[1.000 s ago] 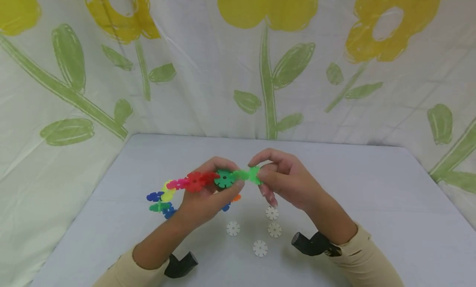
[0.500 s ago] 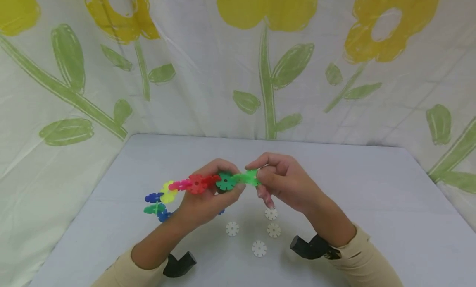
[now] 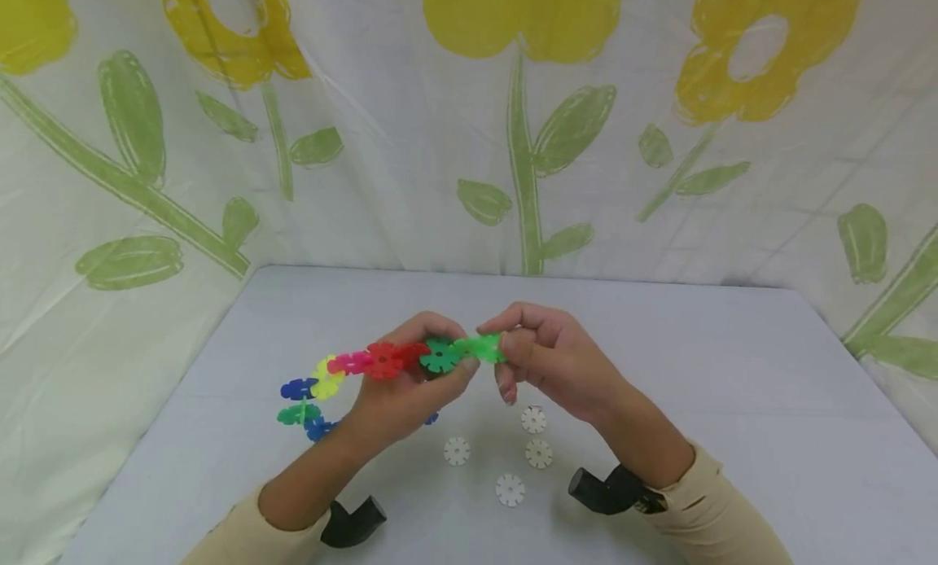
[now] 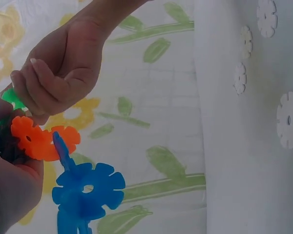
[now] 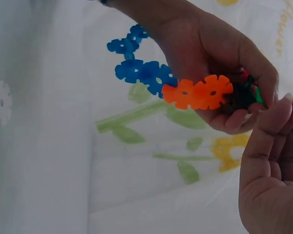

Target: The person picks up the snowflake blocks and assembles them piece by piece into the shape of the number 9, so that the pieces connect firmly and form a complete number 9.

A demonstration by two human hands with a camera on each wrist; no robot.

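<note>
A chain of interlocking plastic snowflake discs is in my left hand (image 3: 392, 398), raised above the table. Thumb and fingers grip it by the dark green disc (image 3: 440, 356). Red discs (image 3: 384, 360), then pink, yellow (image 3: 327, 378) and blue ones trail off to the left. Orange discs (image 4: 29, 139) and blue discs (image 4: 90, 190) on the hanging part show in the left wrist view, though the left forearm mostly hides them from the head. At the chain's right end, my right hand (image 3: 560, 365) pinches a light green disc (image 3: 489, 348) between thumb and index finger.
Several loose white discs lie on the pale table below the hands, one near the front (image 3: 510, 490) and another to its left (image 3: 457, 451). Behind the table's far edge hangs a white curtain (image 3: 396, 182) printed with yellow flowers.
The right hand has moved slightly left, and the light green disc it pinches has come closer to the left hand. The chain's left end has swung slightly left and down.
</note>
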